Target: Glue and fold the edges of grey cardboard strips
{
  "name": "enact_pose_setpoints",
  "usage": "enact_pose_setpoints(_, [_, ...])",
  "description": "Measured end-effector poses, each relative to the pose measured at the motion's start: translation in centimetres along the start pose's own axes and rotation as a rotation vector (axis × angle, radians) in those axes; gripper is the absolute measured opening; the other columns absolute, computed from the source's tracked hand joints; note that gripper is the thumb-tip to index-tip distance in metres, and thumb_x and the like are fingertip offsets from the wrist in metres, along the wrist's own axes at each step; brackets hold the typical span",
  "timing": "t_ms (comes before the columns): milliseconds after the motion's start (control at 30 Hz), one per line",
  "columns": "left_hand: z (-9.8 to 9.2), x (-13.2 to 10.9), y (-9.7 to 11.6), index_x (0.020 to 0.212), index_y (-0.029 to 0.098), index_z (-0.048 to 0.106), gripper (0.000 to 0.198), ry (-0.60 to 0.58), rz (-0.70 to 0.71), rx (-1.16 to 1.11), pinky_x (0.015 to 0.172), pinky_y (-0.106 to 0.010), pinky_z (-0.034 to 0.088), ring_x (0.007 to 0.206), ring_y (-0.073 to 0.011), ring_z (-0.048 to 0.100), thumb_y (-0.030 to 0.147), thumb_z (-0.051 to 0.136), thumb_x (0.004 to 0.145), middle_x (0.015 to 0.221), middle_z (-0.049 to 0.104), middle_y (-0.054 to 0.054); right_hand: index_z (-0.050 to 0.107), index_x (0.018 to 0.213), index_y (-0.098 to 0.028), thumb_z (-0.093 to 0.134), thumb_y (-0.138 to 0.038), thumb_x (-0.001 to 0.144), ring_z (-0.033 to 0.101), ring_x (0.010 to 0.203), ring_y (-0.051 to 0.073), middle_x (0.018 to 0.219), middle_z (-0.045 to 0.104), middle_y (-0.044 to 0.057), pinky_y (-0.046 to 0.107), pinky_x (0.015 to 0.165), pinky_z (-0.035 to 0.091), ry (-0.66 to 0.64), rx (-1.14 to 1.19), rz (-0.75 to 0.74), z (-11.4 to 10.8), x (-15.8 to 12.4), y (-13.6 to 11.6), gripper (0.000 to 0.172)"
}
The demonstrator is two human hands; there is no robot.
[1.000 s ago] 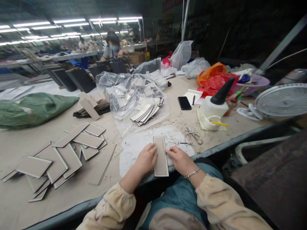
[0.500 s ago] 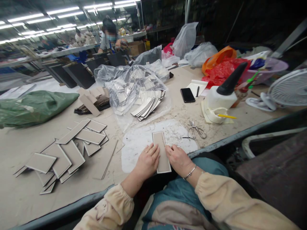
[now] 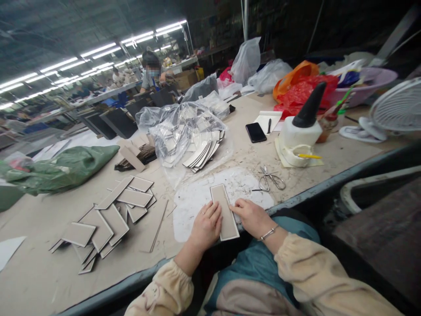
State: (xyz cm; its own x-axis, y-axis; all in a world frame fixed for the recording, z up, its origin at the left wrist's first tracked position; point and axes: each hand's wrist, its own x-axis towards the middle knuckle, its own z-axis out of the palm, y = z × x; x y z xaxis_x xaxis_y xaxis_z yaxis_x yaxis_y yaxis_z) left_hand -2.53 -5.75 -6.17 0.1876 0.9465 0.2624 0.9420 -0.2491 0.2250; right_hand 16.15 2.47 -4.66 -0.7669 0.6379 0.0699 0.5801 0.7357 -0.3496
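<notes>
A narrow beige rectangular panel (image 3: 225, 215) with a pale border and dark edge lies before me, its near end reaching past the table's front edge. My left hand (image 3: 208, 223) rests open, fingers flat along the panel's left side. At the right side, my right hand (image 3: 253, 216) touches the border with its stretched index finger; the other fingers are bent and the thumb is hidden. Beneath the panel is a white sheet (image 3: 187, 210) speckled with dark scraps. A loose pile of similar panels (image 3: 113, 224) lies to the left, beside thin dark strips (image 3: 159, 226).
Scissors (image 3: 270, 179) lie right of the sheet. Behind are a clear plastic bag (image 3: 171, 131) of panels, a phone (image 3: 255, 132), a white bottle with a black cone tip (image 3: 302, 131) and a fan (image 3: 396, 107). A masked person (image 3: 151, 74) sits farther back.
My view has shifted, so the table's contents appear moved. My right hand's index finger now stretches onto the panel's edge, with the other fingers more bent. My left hand stays on the panel.
</notes>
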Motion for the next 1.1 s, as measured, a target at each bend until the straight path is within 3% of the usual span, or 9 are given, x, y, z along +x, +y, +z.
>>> enact_pose_setpoints(100, [0.0,0.1,0.0,0.125,0.015,0.053,0.037,-0.010,0.007,0.017,0.105,-0.045,0.040,0.128,-0.0252,0.041,0.022,0.044,0.089,0.133,0.051,-0.010,0.060,0.112,-0.018,0.044,-0.004,0.083,0.051,0.086,0.020,0.096,0.058,0.009,0.029,0.076,0.042,-0.027,-0.104,-0.047,-0.3,0.0,-0.4,0.037])
enact_pose_setpoints(200, [0.0,0.1,0.0,0.125,0.014,0.053,0.037,-0.023,0.017,0.042,0.105,-0.045,0.041,0.127,-0.0257,0.041,0.021,0.044,0.089,0.133,0.051,-0.011,0.061,0.109,-0.020,0.043,-0.006,0.083,0.052,0.088,0.018,0.098,0.058,0.007,0.027,0.076,0.042,-0.049,-0.043,-0.040,-0.4,0.0,0.0,0.034])
enact_pose_setpoints(333, [0.0,0.1,0.0,0.125,0.014,0.053,0.037,-0.014,0.024,0.051,0.105,-0.045,0.041,0.128,-0.0256,0.041,0.021,0.045,0.089,0.133,0.051,-0.011,0.054,0.119,-0.024,0.038,-0.013,0.088,0.057,0.084,0.014,0.099,0.058,0.005,0.023,0.070,0.041,-0.033,0.089,0.086,-0.3,1.0,0.9,0.037])
enact_pose_setpoints(533, [0.0,0.1,-0.1,0.125,0.015,0.053,0.038,-0.009,0.026,0.028,0.105,-0.046,0.040,0.129,-0.0260,0.040,0.020,0.044,0.089,0.133,0.051,-0.011,0.038,0.135,-0.027,0.033,-0.015,0.089,0.061,0.075,0.017,0.100,0.058,0.007,0.027,0.060,0.040,-0.059,-0.014,0.217,-0.8,4.1,1.3,0.047])
enact_pose_setpoints(667, [-0.1,0.2,-0.1,0.125,0.014,0.053,0.038,-0.018,0.018,0.014,0.106,-0.046,0.040,0.128,-0.0259,0.040,0.020,0.044,0.089,0.133,0.051,-0.011,0.045,0.128,-0.029,0.033,-0.015,0.090,0.062,0.074,0.018,0.100,0.057,0.008,0.028,0.060,0.042,-0.115,-0.080,0.175,-1.2,5.0,1.1,0.042])
enact_pose_setpoints(800, [-0.2,0.2,-0.1,0.126,0.015,0.052,0.039,-0.040,0.024,0.008,0.106,-0.047,0.039,0.130,-0.0265,0.038,0.020,0.044,0.088,0.134,0.050,-0.011,0.049,0.122,-0.018,0.032,-0.009,0.089,0.062,0.080,0.020,0.105,0.056,0.014,0.029,0.063,0.045,-0.137,-0.115,0.090,-0.8,5.4,0.3,0.038])
enact_pose_setpoints(967, [0.0,0.2,-0.2,0.126,0.012,0.052,0.039,-0.056,0.042,0.007,0.107,-0.046,0.038,0.131,-0.0274,0.036,0.019,0.045,0.088,0.133,0.049,-0.014,0.062,0.099,-0.011,0.035,-0.006,0.086,0.061,0.084,0.021,0.101,0.060,0.016,0.029,0.067,0.046,-0.182,-0.073,0.044,-0.2,6.5,-0.2,0.029])
enact_pose_setpoints(1100, [0.0,0.2,-0.1,0.124,0.012,0.053,0.037,-0.032,0.039,0.015,0.106,-0.045,0.040,0.130,-0.0270,0.037,0.018,0.045,0.088,0.131,0.051,-0.014,0.059,0.113,-0.021,0.039,-0.013,0.087,0.062,0.081,0.018,0.099,0.061,0.010,0.027,0.066,0.045,-0.133,-0.003,0.082,-0.5,6.4,1.3,0.035])
